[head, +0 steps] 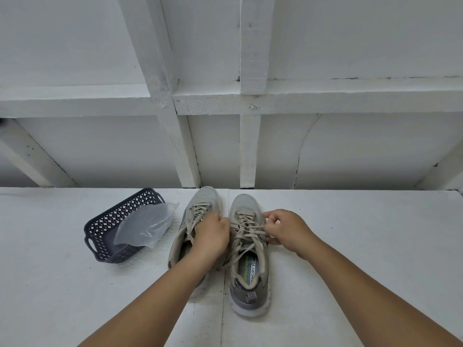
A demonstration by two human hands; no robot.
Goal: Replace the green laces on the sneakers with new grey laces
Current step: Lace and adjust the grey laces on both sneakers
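Even, diffuse daylight, bright overall; faint soft shadows beneath the sneakers (pixel 225 246); no glare; sharp focus near them; wide-angle bowing of beams well above them.

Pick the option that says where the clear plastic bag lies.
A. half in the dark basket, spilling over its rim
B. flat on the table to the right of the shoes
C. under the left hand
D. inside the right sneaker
A: the plastic bag drapes over the rim of the dark basket, left of the sneakers.
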